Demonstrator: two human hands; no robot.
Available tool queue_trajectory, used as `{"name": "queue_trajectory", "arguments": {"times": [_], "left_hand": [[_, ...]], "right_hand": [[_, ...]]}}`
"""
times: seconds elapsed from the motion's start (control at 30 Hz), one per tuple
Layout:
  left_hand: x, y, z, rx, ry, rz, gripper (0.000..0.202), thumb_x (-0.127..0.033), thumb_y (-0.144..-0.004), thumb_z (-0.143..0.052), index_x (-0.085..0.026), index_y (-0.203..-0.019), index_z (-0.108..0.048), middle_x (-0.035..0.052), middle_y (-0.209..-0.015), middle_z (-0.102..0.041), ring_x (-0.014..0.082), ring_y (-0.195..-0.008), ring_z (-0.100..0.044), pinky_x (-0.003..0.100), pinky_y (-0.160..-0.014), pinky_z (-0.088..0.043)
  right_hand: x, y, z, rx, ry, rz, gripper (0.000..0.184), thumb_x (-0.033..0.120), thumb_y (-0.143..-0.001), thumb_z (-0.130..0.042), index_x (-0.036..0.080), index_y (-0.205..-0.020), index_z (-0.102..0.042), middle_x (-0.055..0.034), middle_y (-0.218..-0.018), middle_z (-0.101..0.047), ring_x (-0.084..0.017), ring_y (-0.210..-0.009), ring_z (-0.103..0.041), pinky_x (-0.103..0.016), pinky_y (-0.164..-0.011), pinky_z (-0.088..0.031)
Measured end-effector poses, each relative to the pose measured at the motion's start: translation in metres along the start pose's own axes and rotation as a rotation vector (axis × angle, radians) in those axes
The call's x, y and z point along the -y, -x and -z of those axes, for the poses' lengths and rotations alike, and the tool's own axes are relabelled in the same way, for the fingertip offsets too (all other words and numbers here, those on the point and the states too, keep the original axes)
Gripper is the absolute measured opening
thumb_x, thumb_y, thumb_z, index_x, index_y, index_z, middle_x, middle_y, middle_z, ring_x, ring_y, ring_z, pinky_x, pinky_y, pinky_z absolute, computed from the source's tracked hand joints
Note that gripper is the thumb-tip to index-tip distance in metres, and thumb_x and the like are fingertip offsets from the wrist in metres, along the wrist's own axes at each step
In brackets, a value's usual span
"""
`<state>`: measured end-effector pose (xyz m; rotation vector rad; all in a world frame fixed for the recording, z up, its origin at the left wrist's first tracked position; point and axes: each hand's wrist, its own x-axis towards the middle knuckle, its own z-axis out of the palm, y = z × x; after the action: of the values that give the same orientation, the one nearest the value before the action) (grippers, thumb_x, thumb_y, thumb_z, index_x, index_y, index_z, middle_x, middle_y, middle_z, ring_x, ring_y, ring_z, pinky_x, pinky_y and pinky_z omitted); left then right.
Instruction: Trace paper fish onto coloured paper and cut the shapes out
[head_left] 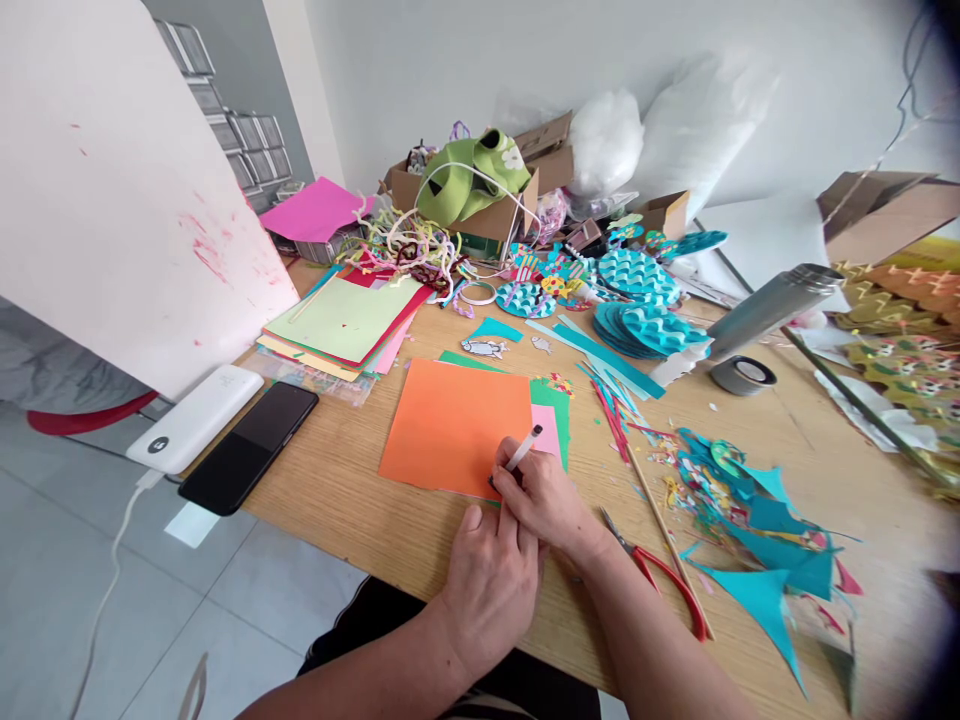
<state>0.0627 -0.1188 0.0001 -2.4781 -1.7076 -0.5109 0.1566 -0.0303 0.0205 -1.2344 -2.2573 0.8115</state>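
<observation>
An orange sheet of paper [457, 425] lies on the wooden table in front of me, over green paper [556, 400] and a pink piece [545, 425]. My right hand [544, 500] is closed around a pen [523, 448] with a white barrel and black end. The pen's tip is down at the sheet's lower right corner, mostly hidden by my fingers. Palm down, my left hand [491, 575] rests at the sheet's near edge, thumb apart and fingers partly covered by my right hand. Red-handled scissors [667, 575] lie beside my right forearm.
A phone [251, 448] and a white power bank [196, 418] are at the left edge. Stacked coloured paper [349, 318] sits behind them. Paper fish cutouts [486, 347], blue paper scraps [780, 540], a thin stick [667, 540], a metal flask [776, 312] and craft boxes surround the sheet.
</observation>
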Motion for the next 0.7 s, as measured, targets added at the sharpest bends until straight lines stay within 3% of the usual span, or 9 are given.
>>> {"name": "queue_trajectory", "arguments": {"times": [0.7], "left_hand": [[0.0001, -0.0002, 0.0014, 0.022, -0.005, -0.014, 0.028, -0.020, -0.087, -0.049, -0.008, -0.112, -0.057, 0.0161, -0.102, -0.065, 0.0231, -0.075, -0.061, 0.036, -0.061, -0.044]], "right_hand": [[0.0006, 0.0001, 0.0029, 0.021, 0.007, -0.008, 0.011, 0.015, -0.078, -0.044, 0.020, -0.068, -0.043, 0.0043, -0.053, -0.046, -0.010, -0.048, -0.040, -0.024, -0.051, -0.029]]}}
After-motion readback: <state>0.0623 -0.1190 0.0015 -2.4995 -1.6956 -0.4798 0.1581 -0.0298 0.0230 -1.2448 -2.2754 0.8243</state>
